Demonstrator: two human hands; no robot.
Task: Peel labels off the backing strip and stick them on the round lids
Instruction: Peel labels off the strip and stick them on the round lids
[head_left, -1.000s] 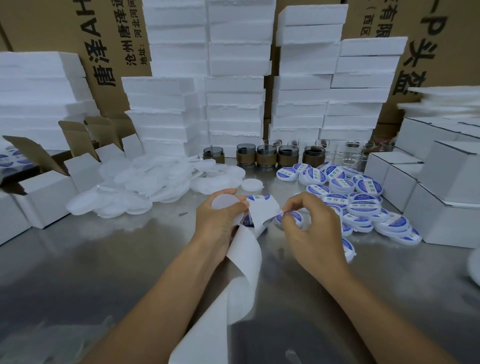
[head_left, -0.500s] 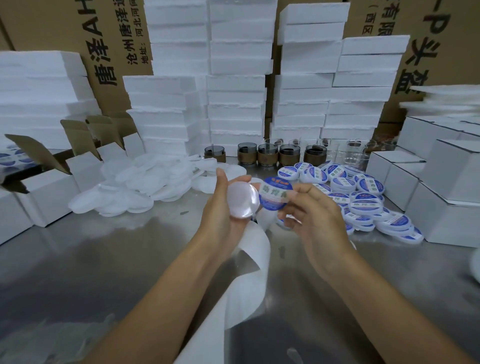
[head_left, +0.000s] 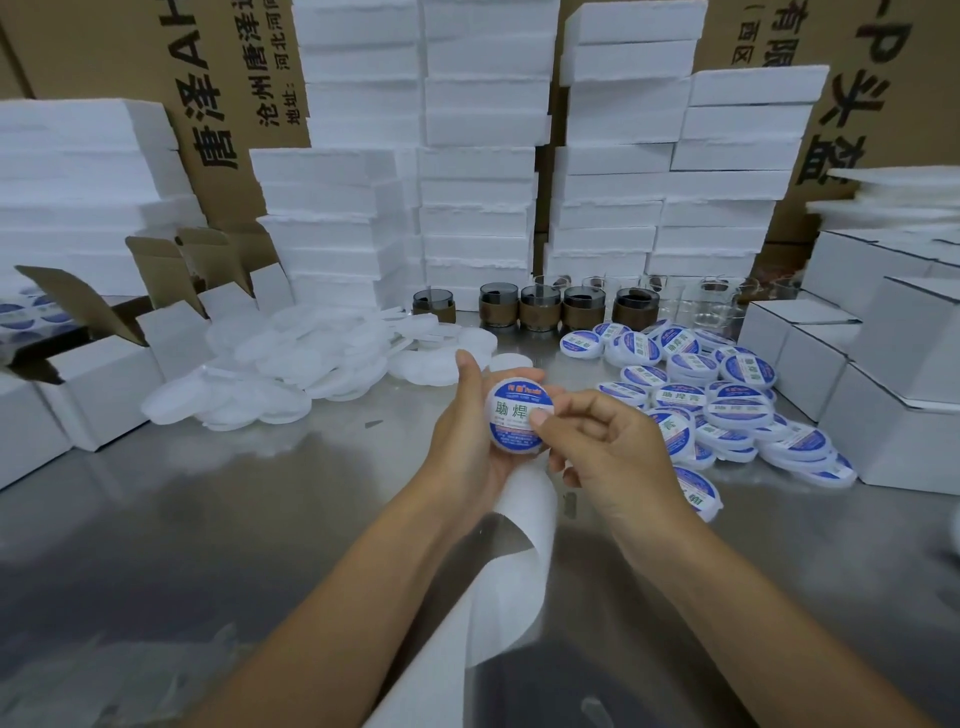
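Brown cartons (head_left: 130, 62) and tall stacks of white foam slabs (head_left: 483, 156) wall off the back of the shiny metal table (head_left: 208, 519). White boxes (head_left: 893, 364) crowd its right side, with open ones (head_left: 104, 374) on the left. A heap of bare lids (head_left: 291, 374) lies left of centre and a heap of labelled lids (head_left: 727, 410) sits just beside the right hand. A row of small cups (head_left: 540, 312) stands behind them. The backing strip (head_left: 519, 545) curls down from under the hands toward the camera, limp and papery, and it looks likely to flop or snag on a wrist. The left hand (head_left: 467, 436) is wrapped round one lid (head_left: 506, 448), held up above the table. The right hand (head_left: 613, 447) pinches that lid's right edge, thumb pressing the label (head_left: 514, 402) flat. The lid looks light, thin and fairly stiff, so it is best gripped by the rim to leave the face clear. The label is soft and sticky and would crease if rubbed unevenly. The labelled heap sits closest, so setting this lid down risks knocking others.
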